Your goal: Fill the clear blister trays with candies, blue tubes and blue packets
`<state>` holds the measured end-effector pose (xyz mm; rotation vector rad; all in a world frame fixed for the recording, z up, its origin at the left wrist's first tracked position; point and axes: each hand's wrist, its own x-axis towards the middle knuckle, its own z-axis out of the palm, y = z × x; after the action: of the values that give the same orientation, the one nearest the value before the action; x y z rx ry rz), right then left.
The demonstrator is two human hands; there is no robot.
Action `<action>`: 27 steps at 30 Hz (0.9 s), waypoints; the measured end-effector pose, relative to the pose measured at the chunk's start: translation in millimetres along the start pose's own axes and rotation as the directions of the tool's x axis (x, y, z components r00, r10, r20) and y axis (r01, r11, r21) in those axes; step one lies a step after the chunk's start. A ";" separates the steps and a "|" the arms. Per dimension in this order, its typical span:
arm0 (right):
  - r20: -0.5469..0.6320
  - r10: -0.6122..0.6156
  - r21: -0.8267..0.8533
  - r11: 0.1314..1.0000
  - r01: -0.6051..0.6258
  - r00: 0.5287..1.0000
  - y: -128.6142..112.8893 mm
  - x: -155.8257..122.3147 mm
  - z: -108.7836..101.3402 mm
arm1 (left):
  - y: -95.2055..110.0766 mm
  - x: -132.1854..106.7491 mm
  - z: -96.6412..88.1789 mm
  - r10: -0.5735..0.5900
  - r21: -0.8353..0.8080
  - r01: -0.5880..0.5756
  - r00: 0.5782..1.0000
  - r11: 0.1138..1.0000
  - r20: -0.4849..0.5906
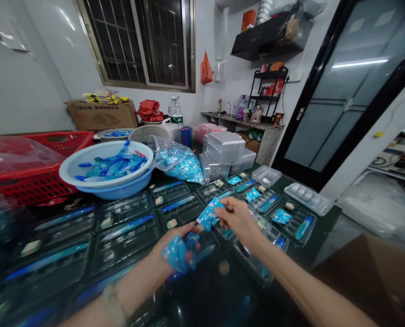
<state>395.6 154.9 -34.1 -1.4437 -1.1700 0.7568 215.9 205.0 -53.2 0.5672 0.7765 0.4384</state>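
My right hand [237,218] pinches a small blue patterned packet [209,214] between thumb and fingers, above the trays. Just below and to the left, my left hand [178,234] is closed around several more blue packets [175,254], its fingertips near the packet in my right hand. Under and around both hands lie clear plastic trays [127,240], many holding a blue pen-like tool [180,204] and a small striped block [172,223]. On the right, some trays also hold a blue packet [282,216]. My forearms hide part of the nearest trays, which are blurred.
A white basin [66,170] of blue pen-like tools rests in a blue basin at the left, beside a red crate [25,181]. Behind the trays are a clear bag of blue packets [185,165] and stacked clear plastic boxes [222,147]. A cardboard box [369,277] stands at lower right.
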 end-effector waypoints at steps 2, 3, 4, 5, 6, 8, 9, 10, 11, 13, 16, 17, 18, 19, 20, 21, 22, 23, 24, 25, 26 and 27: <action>-0.125 0.073 -0.009 0.997 -0.075 0.990 11.6 28.6 -12.2 | 2.0 -1.6 -6.5 0.018 0.022 -0.017 0.999 1.000 -0.044; -0.166 0.099 -0.026 0.994 -0.105 0.981 17.8 43.8 -17.0 | 3.2 -2.3 -9.4 0.034 0.026 -0.033 0.998 0.999 -0.054; -0.192 0.123 -0.048 0.990 -0.134 0.974 24.2 58.6 -20.4 | 4.6 -2.9 -11.9 0.051 0.029 -0.050 0.997 0.998 -0.058; -0.207 0.139 -0.073 0.985 -0.157 0.969 30.5 72.6 -22.0 | 6.3 -3.5 -14.0 0.065 0.031 -0.063 0.996 0.998 -0.057; -0.217 0.153 -0.101 0.979 -0.178 0.964 36.6 85.2 -21.8 | 8.2 -4.0 -15.8 0.076 0.031 -0.074 0.996 0.997 -0.053; -0.235 0.163 -0.166 0.965 -0.205 0.958 47.3 105.8 -16.5 | 12.6 -4.9 -18.3 0.093 0.029 -0.092 0.995 0.995 -0.045; -0.245 0.160 -0.201 0.956 -0.212 0.956 51.7 113.8 -12.0 | 14.8 -5.1 -19.2 0.104 0.024 -0.103 0.994 0.994 -0.042; -0.258 0.154 -0.237 0.947 -0.217 0.954 55.4 120.4 -7.0 | 16.9 -5.1 -20.0 0.116 0.018 -0.116 0.992 0.993 -0.040; -0.275 0.146 -0.272 0.936 -0.222 0.950 58.1 125.9 -1.9 | 18.8 -4.9 -20.5 0.128 0.012 -0.127 0.991 0.992 -0.038; -0.313 0.134 -0.339 0.909 -0.242 0.940 60.9 133.8 7.3 | 22.2 -3.5 -21.3 0.146 0.000 -0.147 0.989 0.989 -0.031; -0.371 0.114 -0.435 0.855 -0.281 0.921 58.3 138.8 15.9 | 26.4 -0.5 -21.1 0.166 -0.016 -0.166 0.986 0.986 -0.008; -0.385 0.097 -0.468 0.837 -0.285 0.918 55.7 138.6 17.6 | 27.9 0.0 -20.6 0.174 -0.022 -0.174 0.985 0.984 -0.002; -0.394 0.070 -0.501 0.820 -0.278 0.917 52.2 137.2 19.1 | 29.7 0.1 -19.8 0.184 -0.028 -0.184 0.983 0.983 0.004; -0.396 0.034 -0.533 0.805 -0.260 0.918 47.7 134.7 20.4 | 31.7 -0.5 -18.9 0.195 -0.034 -0.195 0.981 0.980 0.009; -0.391 -0.008 -0.563 0.793 -0.232 0.921 42.4 130.8 22.0 | 34.0 -1.8 -18.0 0.206 -0.040 -0.205 0.978 0.978 0.016; -0.376 -0.053 -0.588 0.786 -0.194 0.925 36.1 125.2 24.1 | 36.5 -3.6 -17.2 0.216 -0.046 -0.215 0.976 0.976 0.024; -0.349 -0.098 -0.606 0.782 -0.145 0.932 28.9 117.5 26.7 | 39.0 -5.9 -16.7 0.223 -0.050 -0.221 0.974 0.974 0.034; -0.310 -0.139 -0.617 0.782 -0.088 0.940 21.0 107.4 30.0 | 41.3 -8.7 -16.6 0.228 -0.053 -0.225 0.973 0.973 0.043; -0.262 -0.171 -0.622 0.783 -0.031 0.950 12.7 94.4 33.9 | 43.0 -11.6 -16.9 0.237 -0.057 -0.234 0.970 0.971 0.048; -0.190 -0.202 -0.609 0.792 0.047 0.961 4.1 78.7 38.4 | 43.9 -14.8 -17.5 0.254 -0.064 -0.251 0.966 0.966 0.046; -0.107 -0.229 -0.582 0.803 0.126 0.967 -4.3 60.8 43.3 | 43.6 -18.1 -18.2 0.281 -0.074 -0.278 0.959 0.958 0.034; -0.013 -0.259 -0.540 0.815 0.211 0.966 -12.2 41.4 48.4 | 42.1 -21.5 -19.0 0.318 -0.086 -0.316 0.948 0.945 0.013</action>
<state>361.3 209.4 -27.0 -1.7168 -1.5363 0.1859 181.1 231.1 -26.7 0.6217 0.6391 0.7556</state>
